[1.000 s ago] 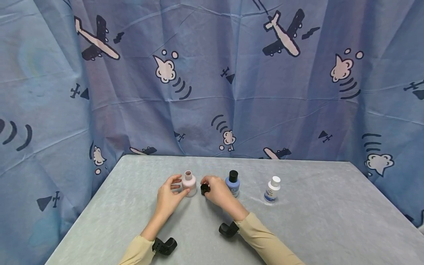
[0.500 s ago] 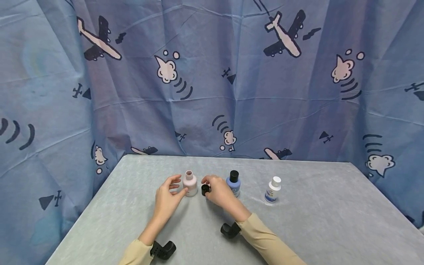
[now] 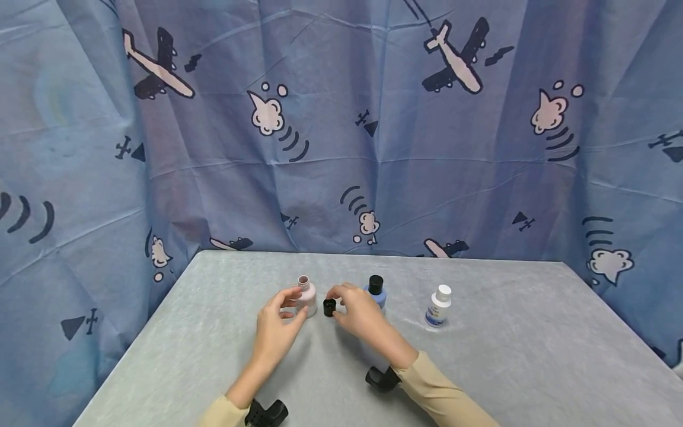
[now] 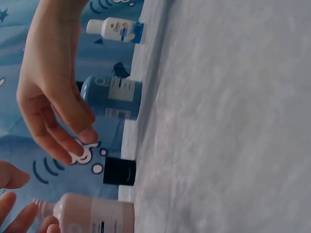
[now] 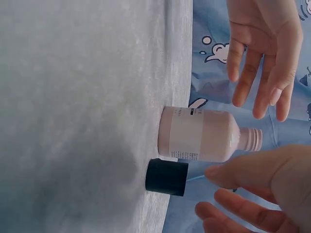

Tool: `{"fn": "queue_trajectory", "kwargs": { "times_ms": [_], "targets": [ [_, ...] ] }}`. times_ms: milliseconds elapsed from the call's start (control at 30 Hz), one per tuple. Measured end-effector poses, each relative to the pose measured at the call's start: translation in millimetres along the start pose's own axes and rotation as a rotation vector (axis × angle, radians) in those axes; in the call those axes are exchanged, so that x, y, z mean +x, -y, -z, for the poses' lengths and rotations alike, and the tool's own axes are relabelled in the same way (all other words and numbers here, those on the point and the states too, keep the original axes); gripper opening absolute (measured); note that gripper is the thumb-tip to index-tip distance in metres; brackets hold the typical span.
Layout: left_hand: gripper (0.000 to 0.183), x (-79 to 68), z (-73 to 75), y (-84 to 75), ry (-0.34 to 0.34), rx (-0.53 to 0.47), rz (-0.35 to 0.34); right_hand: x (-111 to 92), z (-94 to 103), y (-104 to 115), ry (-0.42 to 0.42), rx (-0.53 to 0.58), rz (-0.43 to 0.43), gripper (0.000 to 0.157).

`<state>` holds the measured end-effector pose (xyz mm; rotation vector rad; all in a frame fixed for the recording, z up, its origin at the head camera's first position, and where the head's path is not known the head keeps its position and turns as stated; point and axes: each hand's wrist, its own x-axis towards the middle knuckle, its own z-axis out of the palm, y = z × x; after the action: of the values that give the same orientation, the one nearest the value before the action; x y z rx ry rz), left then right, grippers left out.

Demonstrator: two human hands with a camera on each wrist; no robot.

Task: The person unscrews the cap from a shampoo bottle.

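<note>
Pink bottle point(image 3: 309, 301), black cap point(image 3: 329, 307), between the hands point(image 3: 274, 331) point(image 3: 363, 315)

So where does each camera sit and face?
Head: on the head, facing forward and down at the table; left hand and right hand show.
Left wrist: on that wrist, facing the blue bottle; both hands partly show.
Right wrist: on that wrist, facing the pink bottle; both hands partly show.
Wrist views share the black cap and pink bottle.
</note>
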<state>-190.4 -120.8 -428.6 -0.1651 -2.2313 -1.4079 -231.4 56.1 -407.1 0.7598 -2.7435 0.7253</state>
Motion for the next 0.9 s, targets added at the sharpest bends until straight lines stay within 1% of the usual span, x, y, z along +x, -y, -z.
{"fn": "queue_trajectory", "kwargs": {
  "times_ms": [233, 433, 467, 533, 733, 900],
  "targets": [
    [0.037, -10.2, -12.1, -3.4, 0.065, -0.022, -0.040, -14.3, 8.7, -4.0, -0.036, -0.017, 0.038, 0.027],
    [0.038, -15.7, -21.6, -6.8, 0.163, -0.012, -0.027, -19.4, 18.4, -5.4, -0.035, -0.028, 0.036, 0.026],
    [0.038, -16.5, -23.4, -7.5, 0.175, -0.012, -0.017, -19.9, 20.2, -5.7, -0.036, -0.027, 0.039, 0.026],
    [0.038, -17.7, -27.4, -8.0, 0.195, -0.010, -0.022, -20.8, 23.5, -6.8, -0.044, -0.025, 0.043, 0.025],
    [0.037, -19.0, -38.2, -13.5, 0.220, -0.015, -0.062, -25.9, 31.7, -12.5, -0.086, -0.044, 0.038, 0.024],
    [0.039, -18.1, -44.8, -19.3, 0.240, -0.023, -0.063, -31.8, 37.5, -18.3, -0.106, -0.050, 0.026, 0.025]
  ]
}}
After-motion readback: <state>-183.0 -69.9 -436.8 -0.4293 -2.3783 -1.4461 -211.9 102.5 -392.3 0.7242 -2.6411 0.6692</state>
